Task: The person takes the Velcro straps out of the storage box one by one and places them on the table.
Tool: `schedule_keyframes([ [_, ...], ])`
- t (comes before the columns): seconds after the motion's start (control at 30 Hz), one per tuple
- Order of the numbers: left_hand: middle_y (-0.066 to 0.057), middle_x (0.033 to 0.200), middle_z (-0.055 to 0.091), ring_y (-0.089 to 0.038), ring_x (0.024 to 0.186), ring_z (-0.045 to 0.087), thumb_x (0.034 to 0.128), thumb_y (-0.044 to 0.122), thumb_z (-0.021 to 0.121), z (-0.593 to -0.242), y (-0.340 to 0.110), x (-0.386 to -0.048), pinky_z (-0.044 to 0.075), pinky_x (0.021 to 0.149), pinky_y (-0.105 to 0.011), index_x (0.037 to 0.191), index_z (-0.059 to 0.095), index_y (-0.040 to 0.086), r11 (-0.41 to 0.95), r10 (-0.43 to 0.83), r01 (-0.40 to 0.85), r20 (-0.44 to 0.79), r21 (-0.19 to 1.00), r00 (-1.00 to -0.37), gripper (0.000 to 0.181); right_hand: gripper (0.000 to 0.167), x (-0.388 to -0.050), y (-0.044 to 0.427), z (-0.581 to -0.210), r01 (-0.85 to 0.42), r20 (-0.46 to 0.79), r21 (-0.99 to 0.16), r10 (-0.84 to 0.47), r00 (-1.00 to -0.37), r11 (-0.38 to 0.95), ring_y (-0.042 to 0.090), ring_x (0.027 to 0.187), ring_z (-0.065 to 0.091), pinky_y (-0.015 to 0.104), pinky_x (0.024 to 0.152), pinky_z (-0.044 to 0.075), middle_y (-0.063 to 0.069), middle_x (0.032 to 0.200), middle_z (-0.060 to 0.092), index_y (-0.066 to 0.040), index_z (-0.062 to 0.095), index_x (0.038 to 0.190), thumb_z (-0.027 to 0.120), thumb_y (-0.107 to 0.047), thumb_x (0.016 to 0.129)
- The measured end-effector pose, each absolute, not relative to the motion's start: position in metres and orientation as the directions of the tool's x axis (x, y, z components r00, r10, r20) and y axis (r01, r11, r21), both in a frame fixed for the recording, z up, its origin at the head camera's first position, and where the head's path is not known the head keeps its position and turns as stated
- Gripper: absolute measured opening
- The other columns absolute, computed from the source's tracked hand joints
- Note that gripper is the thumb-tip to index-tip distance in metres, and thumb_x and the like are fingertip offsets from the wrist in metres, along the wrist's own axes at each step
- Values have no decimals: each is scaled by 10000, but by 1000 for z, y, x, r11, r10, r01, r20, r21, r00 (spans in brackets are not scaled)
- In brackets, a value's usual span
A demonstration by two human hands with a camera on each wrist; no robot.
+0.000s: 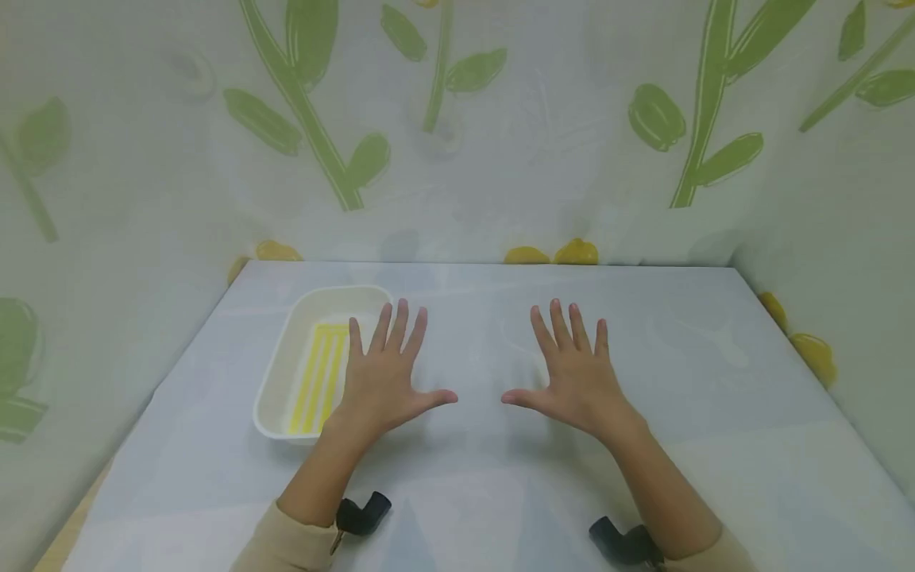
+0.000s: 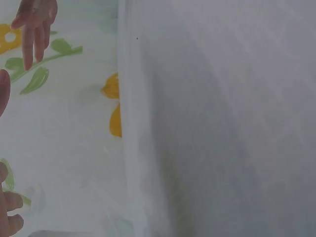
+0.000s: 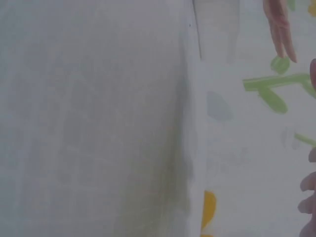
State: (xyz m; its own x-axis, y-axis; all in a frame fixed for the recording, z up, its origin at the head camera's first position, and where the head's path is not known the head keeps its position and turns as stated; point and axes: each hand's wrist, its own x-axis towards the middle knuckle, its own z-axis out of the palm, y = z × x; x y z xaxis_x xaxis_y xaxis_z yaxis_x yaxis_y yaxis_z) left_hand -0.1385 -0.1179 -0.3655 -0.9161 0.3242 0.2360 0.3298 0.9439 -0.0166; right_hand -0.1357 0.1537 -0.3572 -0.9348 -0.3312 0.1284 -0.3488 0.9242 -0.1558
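Note:
Both hands are held out over the white table with fingers spread and nothing in them. In the head view the left hand [image 1: 382, 377] overlaps the right side of a white tray [image 1: 268, 401], hiding part of it. Yellow strips [image 1: 314, 377] show inside the tray. To the right, the right hand [image 1: 582, 381] hovers above the bare tabletop [image 1: 679, 342], its thumb pointing toward the left thumb across a gap. In the left wrist view, left fingertips [image 2: 12, 201] show at the edge; right fingertips [image 3: 308, 182] appear likewise in the right wrist view.
A pale wall [image 1: 500, 159] printed with green stems and yellow flowers stands behind the table and along its sides. Black curved pieces, one at the left wrist [image 1: 363, 515] and one at the right wrist [image 1: 625, 543], stick out near beige sleeves [image 1: 286, 540].

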Motion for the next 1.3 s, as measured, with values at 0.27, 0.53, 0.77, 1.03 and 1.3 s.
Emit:
schedule_keyframes([
  [0.27, -147, 1583, 99, -307, 1462, 43, 682, 829, 504, -364, -133, -137, 14, 1095, -657, 1528, 136, 155, 948, 313, 319, 230, -15, -921, 1144, 1139, -138, 140, -354, -366, 129, -158, -348, -928, 917, 386, 1444, -51, 654, 1088, -54, 154, 1586, -4, -157, 45, 1532, 514, -801, 718],
  [0.53, -174, 1576, 108, -324, 1459, 48, 676, 811, 534, -365, -156, -134, -8, 1090, -657, 1526, 137, 124, 952, 293, 305, 240, 15, -926, 1163, 1137, -140, 116, -354, -381, 135, -156, -363, -922, 911, 368, 1450, -42, 642, 1098, -44, 136, 1587, 10, -186, 56, 1533, 483, -833, 702],
  [0.77, -178, 1577, 103, -341, 1456, 34, 669, 801, 563, -365, -173, -129, -30, 1085, -662, 1529, 73, 112, 957, 261, 280, 192, 79, -946, 1206, 1136, -141, 102, -355, -399, 140, -167, -379, -915, 901, 360, 1452, -33, 636, 1101, -48, 127, 1588, 22, -196, 58, 1534, 503, -824, 698],
  [1.03, -198, 1576, 60, -379, 1447, 31, 678, 734, 634, -362, -192, -123, -37, 1066, -685, 1525, 33, 89, 957, 237, 256, 142, 139, -961, 1223, 1143, -143, 82, -360, -407, 108, -195, -393, -913, 892, 347, 1455, -19, 632, 1107, -31, 102, 1588, 7, -208, 51, 1532, 491, -840, 688],
  [1.3, -236, 1566, 35, -392, 1443, -21, 709, 723, 619, -363, -221, -115, -52, 1042, -708, 1523, 0, 84, 947, 222, 242, 112, 211, -969, 1206, 1114, -144, 61, -362, -427, 94, -267, -418, -904, 864, 304, 1458, -45, 609, 1120, -23, 78, 1589, -50, -229, 44, 1531, 517, -810, 707],
])
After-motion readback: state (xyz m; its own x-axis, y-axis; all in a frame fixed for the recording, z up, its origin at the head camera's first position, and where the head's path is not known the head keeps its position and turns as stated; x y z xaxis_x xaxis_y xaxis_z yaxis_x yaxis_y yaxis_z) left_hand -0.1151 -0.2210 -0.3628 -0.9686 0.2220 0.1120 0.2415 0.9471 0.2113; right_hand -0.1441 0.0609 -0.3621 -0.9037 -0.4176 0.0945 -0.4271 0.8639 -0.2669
